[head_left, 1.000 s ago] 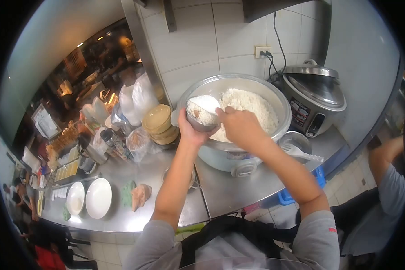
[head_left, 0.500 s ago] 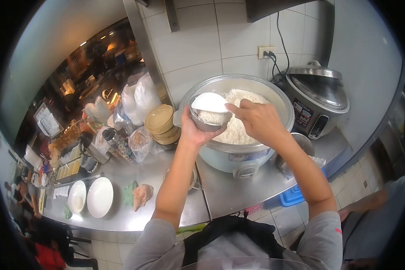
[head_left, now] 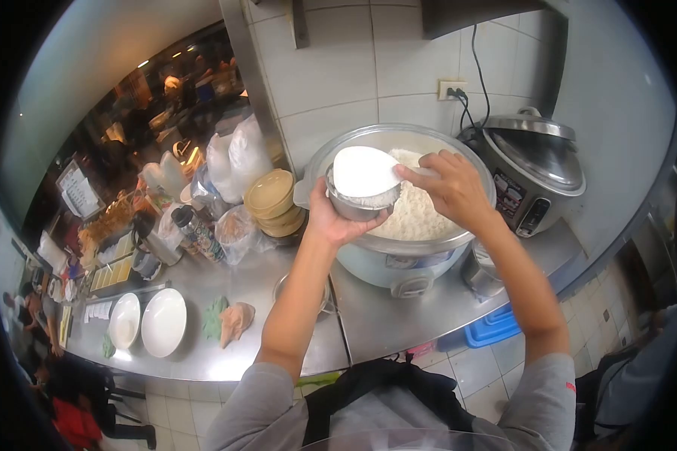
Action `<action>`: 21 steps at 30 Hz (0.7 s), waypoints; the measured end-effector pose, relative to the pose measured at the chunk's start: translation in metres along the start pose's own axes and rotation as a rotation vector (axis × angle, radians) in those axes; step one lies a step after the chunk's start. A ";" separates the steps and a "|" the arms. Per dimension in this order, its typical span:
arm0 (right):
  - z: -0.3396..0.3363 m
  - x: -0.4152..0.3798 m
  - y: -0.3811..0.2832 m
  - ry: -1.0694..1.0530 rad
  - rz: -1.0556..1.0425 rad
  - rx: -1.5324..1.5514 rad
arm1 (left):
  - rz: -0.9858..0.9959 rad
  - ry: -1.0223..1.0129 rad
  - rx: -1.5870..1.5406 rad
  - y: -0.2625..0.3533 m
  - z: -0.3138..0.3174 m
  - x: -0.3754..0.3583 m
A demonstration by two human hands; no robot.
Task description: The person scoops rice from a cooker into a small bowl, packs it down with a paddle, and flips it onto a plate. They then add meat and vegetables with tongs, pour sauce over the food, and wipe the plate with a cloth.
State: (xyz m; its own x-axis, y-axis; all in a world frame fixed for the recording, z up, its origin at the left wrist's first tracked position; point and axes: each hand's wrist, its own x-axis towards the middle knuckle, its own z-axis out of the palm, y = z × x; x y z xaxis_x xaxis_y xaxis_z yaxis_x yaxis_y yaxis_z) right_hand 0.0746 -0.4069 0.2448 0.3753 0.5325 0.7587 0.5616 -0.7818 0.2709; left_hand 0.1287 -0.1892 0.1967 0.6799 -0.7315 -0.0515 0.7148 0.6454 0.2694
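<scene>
My left hand (head_left: 337, 219) is wrapped round a small metal bowl (head_left: 361, 212) of rice, held over the near left rim of a large rice cooker (head_left: 438, 259). In my right hand (head_left: 459, 192) is a white rice paddle (head_left: 365, 171), gripped by its handle. The paddle's broad blade lies flat over the mouth of the bowl and covers most of the rice in it. Loose white rice (head_left: 420, 214) fills the cooker's pot, below and beside my right hand.
A second rice cooker (head_left: 537, 173) with its lid tilted stands at the right. A metal pot (head_left: 483, 270) is by the counter's right edge. Stacked tan bowls (head_left: 271, 194), a patterned bottle (head_left: 196, 234), white plates (head_left: 164, 323) and crumpled cloths (head_left: 237, 323) lie leftward.
The paddle blade has turned flatter and now covers more of the bowl's top. Both hands have shifted slightly right. The person at the right edge has moved lower and further away.
</scene>
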 end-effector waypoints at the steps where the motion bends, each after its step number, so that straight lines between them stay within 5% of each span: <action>1: 0.000 0.001 0.000 0.023 0.013 0.029 | -0.005 -0.020 -0.007 0.001 0.000 0.000; 9: 0.009 0.000 -0.003 -0.013 0.016 0.075 | -0.049 -0.018 -0.027 0.003 0.002 -0.006; 13: 0.009 -0.001 -0.005 -0.046 -0.011 0.050 | 0.103 0.117 0.025 -0.006 0.005 -0.017; 17: 0.002 -0.015 -0.002 0.063 -0.023 0.182 | -0.163 -0.185 -0.059 0.003 -0.008 -0.011; 19: -0.005 -0.021 0.000 0.028 -0.014 0.149 | 0.019 0.017 0.025 -0.001 -0.010 -0.022; 21: -0.004 -0.026 0.000 0.051 -0.010 0.128 | -0.009 -0.015 0.020 -0.002 -0.007 -0.021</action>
State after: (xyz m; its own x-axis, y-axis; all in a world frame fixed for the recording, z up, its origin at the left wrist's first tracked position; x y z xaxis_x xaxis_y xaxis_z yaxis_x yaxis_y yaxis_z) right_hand 0.0623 -0.4222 0.2274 0.3327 0.5206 0.7863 0.6563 -0.7265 0.2033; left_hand 0.1143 -0.1737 0.1901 0.6708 -0.7406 -0.0394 0.7174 0.6344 0.2879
